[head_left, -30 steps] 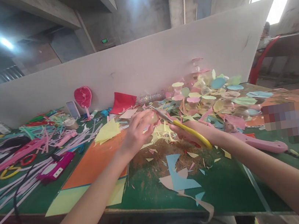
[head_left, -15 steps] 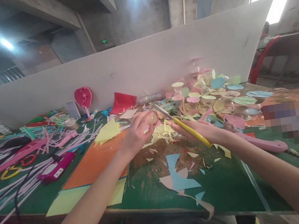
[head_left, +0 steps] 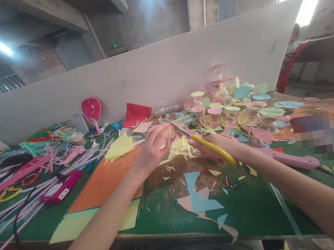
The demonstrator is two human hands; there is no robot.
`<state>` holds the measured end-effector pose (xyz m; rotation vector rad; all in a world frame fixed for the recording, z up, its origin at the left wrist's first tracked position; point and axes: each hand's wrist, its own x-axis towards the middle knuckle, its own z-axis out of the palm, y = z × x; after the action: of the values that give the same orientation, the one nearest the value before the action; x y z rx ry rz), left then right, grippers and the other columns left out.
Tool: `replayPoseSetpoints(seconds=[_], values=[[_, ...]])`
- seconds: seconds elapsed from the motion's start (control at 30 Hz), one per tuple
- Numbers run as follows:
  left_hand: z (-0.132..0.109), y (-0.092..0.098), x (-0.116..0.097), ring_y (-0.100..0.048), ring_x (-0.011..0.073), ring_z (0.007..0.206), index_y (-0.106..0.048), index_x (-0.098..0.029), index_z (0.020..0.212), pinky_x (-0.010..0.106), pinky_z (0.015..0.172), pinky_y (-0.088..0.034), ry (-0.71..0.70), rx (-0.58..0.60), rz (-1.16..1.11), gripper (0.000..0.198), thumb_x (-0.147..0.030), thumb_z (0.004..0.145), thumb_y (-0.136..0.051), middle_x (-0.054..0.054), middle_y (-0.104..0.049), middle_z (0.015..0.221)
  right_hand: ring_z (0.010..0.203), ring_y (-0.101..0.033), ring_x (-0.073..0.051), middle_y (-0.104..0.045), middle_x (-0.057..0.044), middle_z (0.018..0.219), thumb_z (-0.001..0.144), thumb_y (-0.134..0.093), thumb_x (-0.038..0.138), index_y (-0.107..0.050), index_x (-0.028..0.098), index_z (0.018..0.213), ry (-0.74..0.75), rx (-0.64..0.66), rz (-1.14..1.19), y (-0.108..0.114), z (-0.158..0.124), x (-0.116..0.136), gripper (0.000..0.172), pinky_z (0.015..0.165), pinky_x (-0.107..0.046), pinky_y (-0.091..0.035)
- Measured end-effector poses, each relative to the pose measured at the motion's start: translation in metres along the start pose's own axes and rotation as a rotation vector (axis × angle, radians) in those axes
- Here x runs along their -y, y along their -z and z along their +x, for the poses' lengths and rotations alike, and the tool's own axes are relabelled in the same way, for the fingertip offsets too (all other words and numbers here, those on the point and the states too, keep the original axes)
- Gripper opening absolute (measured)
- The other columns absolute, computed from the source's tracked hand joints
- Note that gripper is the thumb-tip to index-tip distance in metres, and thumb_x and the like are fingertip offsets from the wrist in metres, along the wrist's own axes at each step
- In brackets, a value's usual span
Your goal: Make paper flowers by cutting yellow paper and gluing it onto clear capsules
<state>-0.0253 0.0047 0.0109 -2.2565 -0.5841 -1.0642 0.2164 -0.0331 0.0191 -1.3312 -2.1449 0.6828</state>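
Observation:
My left hand [head_left: 155, 145] is closed around a small, pale, see-through rounded piece [head_left: 172, 132], mostly hidden by the fingers. In my right hand [head_left: 209, 146] is a pair of scissors with yellow handles [head_left: 214, 149]. Their metal blades point up and left, the tips beside the fingertips of my left hand. I cannot tell whether the blades touch the piece. Below both hands lie pale yellow paper scraps [head_left: 184, 146]. Nearer to me are a notched blue paper offcut [head_left: 195, 195] and a curled beige strip [head_left: 228, 230].
Orange sheets [head_left: 100, 184] lie left of my hands, with yellow paper [head_left: 119, 147] on top. A pink-handled tool [head_left: 293, 159], perhaps a glue gun, rests on the right. Clear plastic pieces with coloured paper rounds [head_left: 243, 92] are piled behind. Straws [head_left: 51, 151] and a magenta power strip [head_left: 62, 187] lie left.
The scissors have shifted slightly left, their blades now closer to the fingertips of my left hand. My left hand keeps its hold, and the view has moved a little.

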Motion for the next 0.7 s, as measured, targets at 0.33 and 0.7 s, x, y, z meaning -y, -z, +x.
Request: replayPoseSetpoints(seconds=[0.33,0.7], values=[[0.0,0.0,0.0,-0.057,0.0248,0.117,-0.046,-0.019,0.134,0.043,0.1,-0.049,0.005,-0.019,0.005,0.046,-0.012,0.089,-0.054,0.013,-0.063,0.122,0.039,-0.048,-0.012,-0.047,0.0,0.037,0.093,-0.033,0.062,-0.037,0.021,0.043,-0.191,0.117,-0.044,0.005,-0.007,0.021,0.066,0.056,-0.029,-0.041],[0.001,0.001,0.0,-0.057,0.0243,0.117,-0.047,-0.02,0.133,0.043,0.101,-0.048,0.017,-0.009,-0.009,0.041,-0.017,0.092,-0.051,0.012,-0.063,0.121,0.036,-0.031,-0.009,-0.031,0.004,0.035,0.088,-0.041,0.068,-0.023,0.024,0.042,-0.217,-0.048,-0.036,-0.001,0.0,0.009,0.066,0.044,-0.028,-0.03]])
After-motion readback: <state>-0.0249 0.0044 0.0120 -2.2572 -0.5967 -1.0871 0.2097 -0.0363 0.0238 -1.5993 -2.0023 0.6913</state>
